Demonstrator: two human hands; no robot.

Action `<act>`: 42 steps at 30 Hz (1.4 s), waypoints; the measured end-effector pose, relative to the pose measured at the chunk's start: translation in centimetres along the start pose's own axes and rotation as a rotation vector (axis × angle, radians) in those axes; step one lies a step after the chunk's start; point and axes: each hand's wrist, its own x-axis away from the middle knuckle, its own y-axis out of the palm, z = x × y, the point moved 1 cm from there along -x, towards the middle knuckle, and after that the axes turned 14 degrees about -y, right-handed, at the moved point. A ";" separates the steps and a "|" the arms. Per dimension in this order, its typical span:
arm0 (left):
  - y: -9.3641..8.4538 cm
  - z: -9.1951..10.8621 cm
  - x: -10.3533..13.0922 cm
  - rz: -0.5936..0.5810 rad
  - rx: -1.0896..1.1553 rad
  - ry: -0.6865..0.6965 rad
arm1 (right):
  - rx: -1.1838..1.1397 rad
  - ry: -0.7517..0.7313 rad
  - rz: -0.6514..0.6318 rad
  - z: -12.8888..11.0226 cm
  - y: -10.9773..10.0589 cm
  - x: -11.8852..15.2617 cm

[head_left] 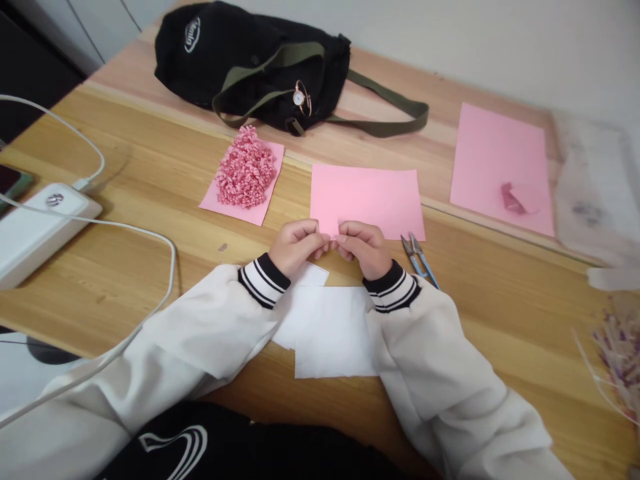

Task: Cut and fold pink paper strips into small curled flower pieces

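My left hand (301, 241) and my right hand (364, 245) meet over the near edge of a pink paper sheet (370, 197). Thumbs and forefingers are pinched, with the fingertips almost touching. A small pink piece of paper (333, 237) shows between them; its shape is mostly hidden and blends with the sheet behind. Beside my right hand lie small thread snips (419, 257) with blue handles, blades apart. Below my wrists, white paper sheets (333, 333) overlap on the table, partly covered by my sleeves.
Pink stamen-like clusters (246, 170) sit on a pink card at left. A black bag (250, 60) with a watch (299, 98) lies behind. Another pink sheet (500, 160) bears a folded pink piece (520, 199). A white power strip (45, 227) and cable (173, 260) occupy the left.
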 end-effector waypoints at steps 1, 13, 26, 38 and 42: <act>0.0 0.0 0.0 -0.002 -0.002 0.001 | 0.002 -0.003 -0.001 0.0 0.0 0.0; -0.1 0.0 0.0 -0.004 -0.016 -0.006 | 0.019 0.009 0.003 0.0 -0.1 0.0; -0.1 -0.1 0.0 -0.003 -0.029 0.001 | 0.041 0.018 0.017 -0.1 0.1 0.0; 0.0 0.0 0.0 -0.005 -0.015 0.007 | 0.031 -0.024 0.037 0.1 0.1 0.0; -0.1 -0.1 0.0 0.001 -0.011 -0.011 | -0.021 0.010 0.032 0.3 -0.1 0.1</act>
